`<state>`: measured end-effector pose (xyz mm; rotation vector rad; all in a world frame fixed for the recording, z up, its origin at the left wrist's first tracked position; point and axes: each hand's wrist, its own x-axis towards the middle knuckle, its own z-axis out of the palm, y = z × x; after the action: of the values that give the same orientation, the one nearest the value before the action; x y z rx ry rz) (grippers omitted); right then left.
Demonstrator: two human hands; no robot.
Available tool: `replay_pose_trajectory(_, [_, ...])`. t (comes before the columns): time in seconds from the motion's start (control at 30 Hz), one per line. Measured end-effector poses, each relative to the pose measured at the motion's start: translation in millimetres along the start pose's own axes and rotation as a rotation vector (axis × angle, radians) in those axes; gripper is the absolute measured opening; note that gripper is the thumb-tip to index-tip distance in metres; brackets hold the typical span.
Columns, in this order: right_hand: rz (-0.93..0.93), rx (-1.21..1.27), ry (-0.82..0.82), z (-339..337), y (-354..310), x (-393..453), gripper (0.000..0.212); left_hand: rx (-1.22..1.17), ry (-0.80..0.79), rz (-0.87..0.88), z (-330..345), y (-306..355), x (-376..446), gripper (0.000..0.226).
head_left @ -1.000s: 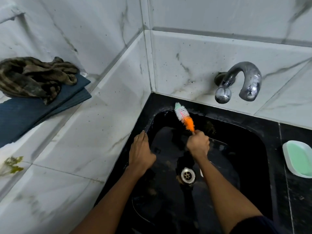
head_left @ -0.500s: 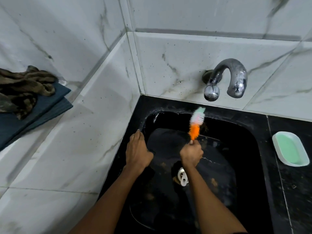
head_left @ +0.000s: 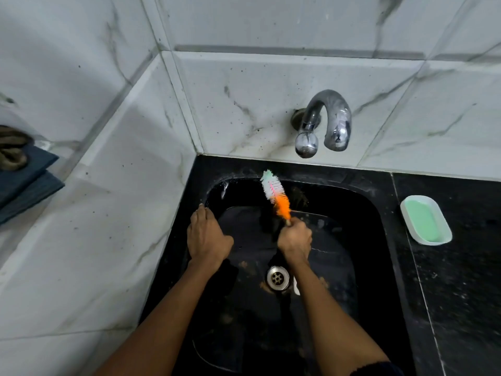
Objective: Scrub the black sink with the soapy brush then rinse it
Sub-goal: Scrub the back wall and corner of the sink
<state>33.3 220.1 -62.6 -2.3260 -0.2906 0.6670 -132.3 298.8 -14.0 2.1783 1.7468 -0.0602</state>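
Two hands: right hand fisted around the brush handle; left hand flat, fingers loose, holding nothing, braced on the sink rim.
Brush: bristles angle up onto the back wall, just beyond the knuckles.
Technique: short firm strokes, I'd say, into that far corner.
Tap: dry, above.

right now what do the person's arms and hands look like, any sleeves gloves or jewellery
Both hands are bare: no gloves, rings, watch or bracelets show on the left hand or the right hand. The forearms are uncovered from wrist to the bottom edge of the picture. The only clothing in view is the edge of a dark sleeve on the right arm near the elbow; the left arm shows no sleeve.
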Motion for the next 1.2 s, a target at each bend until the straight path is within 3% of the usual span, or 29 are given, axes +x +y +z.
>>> replay_pose_trajectory(0.13, [0.165,0.146,0.138,-16.4,11.4,8.0,0.021,0.009,0.004,-0.015,2.0,3.3,0.4,0.091])
replay_pose_trajectory(0.27, [-0.014,-0.03,-0.054,-19.7,9.3,6.2,0.023,-0.024,0.012,-0.06,5.2,8.2,-0.7,0.096])
replay_pose_trajectory(0.33, [0.017,-0.002,0.026,-27.7,11.3,14.0,0.025,-0.037,0.006,-0.071,6.5,9.3,-0.7,0.099])
replay_pose_trajectory(0.43, [0.213,0.171,0.194,-40.4,22.2,19.2,0.024,-0.04,-0.007,-0.066,7.9,8.8,0.4,0.101])
replay_pose_trajectory(0.57, [0.154,0.136,0.096,-46.4,30.4,11.9,0.022,-0.059,-0.016,-0.041,11.9,15.8,-1.9,0.101])
replay_pose_trajectory(0.67, [0.226,0.177,0.196,-68.2,35.8,24.1,0.025,-0.114,-0.035,0.012,17.8,28.5,-6.5,0.098])
replay_pose_trajectory(0.73, [0.303,0.211,0.261,-82.3,41.2,30.4,0.026,-0.166,-0.07,0.074,25.4,39.1,-10.8,0.092])
replay_pose_trajectory(0.83, [0.193,0.114,0.172,-93.0,46.6,25.5,0.023,-0.263,-0.138,0.185,43.3,55.2,-21.4,0.081])
replay_pose_trajectory(0.9, [0.19,0.089,0.195,-106.0,52.4,28.9,0.024,-0.319,-0.197,0.238,55.7,69.4,-35.2,0.079])
replay_pose_trajectory(1.0, [0.263,0.132,0.257,-117.9,55.9,36.1,0.027,-0.39,-0.29,0.284,76.0,88.3,-63.8,0.077])
replay_pose_trajectory(1.2, [0.321,0.199,0.221,-127.5,52.4,29.5,0.028,-0.459,-0.46,0.328,121.6,107.7,-135.2,0.072])
